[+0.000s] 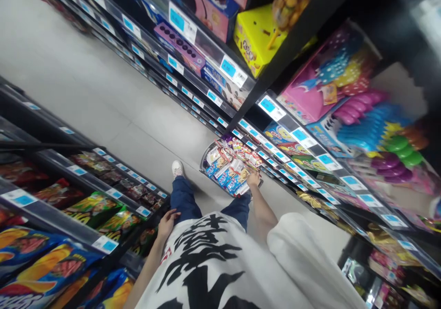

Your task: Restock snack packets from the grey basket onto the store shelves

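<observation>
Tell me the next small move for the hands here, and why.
Probably bring the left hand to the basket's rim to help steady it: snack packs crowd the basket, the right hand is at one edge, and the left hand is down by the left thigh, away from it.

I see a smooth grey floor (138, 106) between rows of shelves. On my right, a thick black shelf post (303, 31) stands just beside a bright yellow box (253, 47). A long purple box with black circles in a row (179, 47) sits on a lower shelf. On the post's other side I see a big pink box (306, 100) with dotted shapes, near shiny blue plastic shapes (365, 127). On my left are shiny green bags (91, 206) and big blue bags with orange pictures (44, 267). White-and-blue paper price tags (177, 20) line the shelf edges.
</observation>
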The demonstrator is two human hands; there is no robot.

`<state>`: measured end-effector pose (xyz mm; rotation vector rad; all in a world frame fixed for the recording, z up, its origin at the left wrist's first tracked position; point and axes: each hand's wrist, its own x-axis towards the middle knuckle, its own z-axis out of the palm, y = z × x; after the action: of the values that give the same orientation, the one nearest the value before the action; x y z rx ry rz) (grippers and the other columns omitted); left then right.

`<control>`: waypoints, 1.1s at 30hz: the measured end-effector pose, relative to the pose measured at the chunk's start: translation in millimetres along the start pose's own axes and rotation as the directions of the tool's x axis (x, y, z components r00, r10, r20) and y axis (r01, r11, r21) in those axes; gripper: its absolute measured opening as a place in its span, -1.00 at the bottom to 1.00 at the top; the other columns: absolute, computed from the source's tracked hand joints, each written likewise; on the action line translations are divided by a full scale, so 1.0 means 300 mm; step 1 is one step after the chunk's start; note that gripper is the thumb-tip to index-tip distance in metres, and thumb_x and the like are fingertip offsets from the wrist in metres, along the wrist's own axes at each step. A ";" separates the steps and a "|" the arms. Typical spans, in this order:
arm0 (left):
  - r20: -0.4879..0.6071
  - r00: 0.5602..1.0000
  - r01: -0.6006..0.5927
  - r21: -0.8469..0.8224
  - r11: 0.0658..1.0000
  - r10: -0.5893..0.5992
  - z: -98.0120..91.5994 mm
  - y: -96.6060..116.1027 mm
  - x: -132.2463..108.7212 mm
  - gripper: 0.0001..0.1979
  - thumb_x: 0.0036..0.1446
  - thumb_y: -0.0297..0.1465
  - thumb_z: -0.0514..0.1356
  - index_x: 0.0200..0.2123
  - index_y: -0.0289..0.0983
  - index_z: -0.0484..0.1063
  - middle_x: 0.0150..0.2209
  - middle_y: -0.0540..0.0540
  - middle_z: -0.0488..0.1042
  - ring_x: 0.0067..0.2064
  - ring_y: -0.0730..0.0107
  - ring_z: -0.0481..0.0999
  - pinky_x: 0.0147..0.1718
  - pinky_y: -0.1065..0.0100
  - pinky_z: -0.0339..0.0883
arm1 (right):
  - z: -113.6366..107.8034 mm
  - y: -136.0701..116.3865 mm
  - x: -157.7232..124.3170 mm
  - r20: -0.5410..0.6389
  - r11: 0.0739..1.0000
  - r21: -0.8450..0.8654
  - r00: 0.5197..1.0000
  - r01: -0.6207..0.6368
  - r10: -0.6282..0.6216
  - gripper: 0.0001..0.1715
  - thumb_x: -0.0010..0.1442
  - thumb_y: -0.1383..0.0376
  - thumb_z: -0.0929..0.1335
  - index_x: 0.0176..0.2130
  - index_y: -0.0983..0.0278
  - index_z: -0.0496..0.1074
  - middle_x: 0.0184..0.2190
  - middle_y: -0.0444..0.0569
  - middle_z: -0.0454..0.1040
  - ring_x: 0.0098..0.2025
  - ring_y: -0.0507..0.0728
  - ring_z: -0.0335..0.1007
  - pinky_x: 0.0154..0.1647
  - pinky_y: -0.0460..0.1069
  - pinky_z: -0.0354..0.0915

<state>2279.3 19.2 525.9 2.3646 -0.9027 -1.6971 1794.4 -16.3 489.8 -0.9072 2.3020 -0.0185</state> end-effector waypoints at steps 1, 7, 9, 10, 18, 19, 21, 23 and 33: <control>0.012 1.000 -0.014 0.037 0.999 0.014 0.006 0.030 -0.009 -0.71 0.01 -0.32 0.20 -0.17 -0.26 0.50 -0.29 -0.14 0.65 -0.13 0.12 0.63 0.11 0.12 0.36 | -0.024 -0.007 -0.027 -0.021 0.998 0.061 1.000 -0.003 0.004 -0.53 0.20 0.42 0.28 0.07 0.29 0.52 0.18 0.13 0.43 0.27 0.23 0.17 0.31 0.08 0.03; 0.195 0.944 -0.288 0.097 0.953 0.265 0.131 0.286 -0.059 -0.69 0.00 -0.37 0.21 -0.14 -0.27 0.51 -0.26 -0.19 0.64 -0.15 0.07 0.62 0.09 0.08 0.38 | -0.186 -0.069 -0.240 -0.176 0.864 0.496 0.984 0.079 0.011 -0.66 0.15 0.29 0.31 -0.15 0.33 0.59 -0.06 0.14 0.59 -0.01 0.22 0.48 0.14 0.06 0.29; 0.249 0.887 -0.420 0.081 0.904 0.390 0.199 0.395 -0.082 -0.57 -0.04 -0.40 0.25 -0.03 -0.28 0.50 -0.09 -0.23 0.61 0.00 0.08 0.57 0.15 0.11 0.33 | -0.216 -0.100 -0.310 -0.195 0.769 0.629 0.981 0.115 0.013 -0.66 0.11 0.18 0.35 -0.20 0.32 0.59 -0.17 0.13 0.62 -0.15 0.22 0.52 -0.01 0.09 0.38; 0.277 0.846 -0.492 0.073 0.868 0.456 0.234 0.451 -0.099 -0.48 -0.08 -0.41 0.29 0.04 -0.27 0.48 0.04 -0.24 0.56 0.10 0.07 0.52 0.19 0.10 0.29 | -0.224 -0.118 -0.343 -0.196 0.714 0.688 0.980 0.129 0.012 -0.64 0.07 0.13 0.38 -0.23 0.31 0.58 -0.22 0.11 0.62 -0.22 0.22 0.52 -0.09 0.09 0.41; 0.577 0.207 -0.949 -0.080 0.306 0.790 0.453 0.751 -0.308 -0.08 -0.06 -0.37 0.39 0.39 -0.23 0.17 0.42 -0.30 0.08 0.44 -0.04 0.02 0.40 -0.07 -0.13 | -0.273 -0.272 -0.525 -0.008 0.138 0.990 0.998 0.016 -0.056 -0.53 -0.13 0.05 0.55 -0.23 0.21 0.55 -0.37 0.01 0.54 -0.35 0.19 0.49 -0.32 0.08 0.43; 0.546 0.233 -0.930 -0.117 0.348 0.805 0.468 0.763 -0.324 -0.17 0.02 -0.37 0.33 0.37 -0.24 0.19 0.39 -0.30 0.15 0.43 -0.01 0.08 0.40 -0.06 -0.10 | -0.293 -0.288 -0.536 0.016 0.079 0.997 0.995 -0.009 -0.094 -0.53 -0.11 0.05 0.55 -0.20 0.19 0.55 -0.33 0.02 0.54 -0.32 0.19 0.51 -0.29 0.09 0.44; 0.497 0.343 -0.839 -0.219 0.498 0.797 0.481 0.778 -0.347 -0.30 0.13 -0.31 0.26 0.33 -0.26 0.23 0.30 -0.32 0.31 0.33 0.01 0.29 0.33 -0.07 0.10 | -0.341 -0.315 -0.549 0.021 0.023 1.000 0.987 -0.018 -0.162 -0.49 -0.02 0.00 0.52 -0.10 0.16 0.52 -0.21 0.02 0.55 -0.25 0.20 0.53 -0.25 0.09 0.45; 0.537 0.446 -0.663 -0.339 0.668 0.716 0.470 0.786 -0.362 -0.29 0.15 -0.19 0.27 0.31 -0.27 0.21 0.21 -0.34 0.40 0.18 0.00 0.46 0.14 -0.06 0.37 | -0.394 -0.336 -0.548 -0.064 0.072 0.995 0.989 0.073 -0.131 -0.37 0.02 -0.03 0.51 0.03 0.14 0.46 -0.12 0.01 0.55 -0.20 0.19 0.52 -0.23 0.07 0.44; 0.654 0.497 -0.335 -0.461 0.822 0.570 0.343 0.747 -0.460 -0.05 -0.21 -0.31 0.56 0.23 -0.32 0.22 0.10 -0.41 0.47 -0.06 -0.01 0.60 -0.12 0.03 0.55 | -0.500 -0.383 -0.532 -0.022 0.251 0.963 0.955 0.100 -0.297 -0.51 -0.18 -0.01 0.61 -0.42 0.28 0.52 -0.51 -0.07 0.51 -0.30 0.19 0.46 -0.32 0.00 0.36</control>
<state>2068.2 -67.7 692.5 0.9679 -1.1412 -2.3701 1863.9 -37.9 726.2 -0.4476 1.4677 -1.2972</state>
